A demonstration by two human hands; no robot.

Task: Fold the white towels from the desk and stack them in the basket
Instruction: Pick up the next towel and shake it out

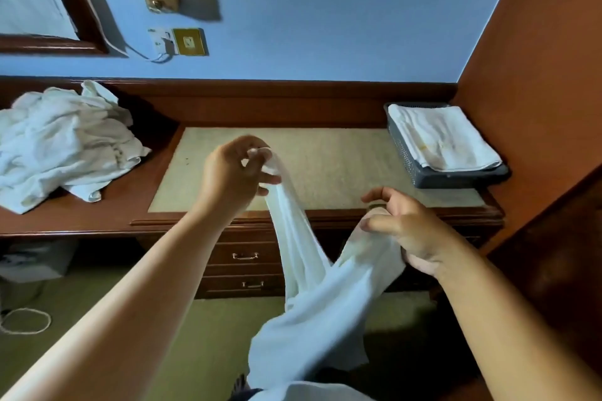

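One folded towel (446,137) shows in the basket (456,177) at the right end of the desk (293,156); any beneath it are hidden. One towel (312,286) hangs unfolded before the desk, a corner pinched by the left hand (234,172), its other end bunched in the curled fingers of the right hand (407,234). One crumpled pile (62,143), too tangled to count, waits at left, so most folding seems undone.
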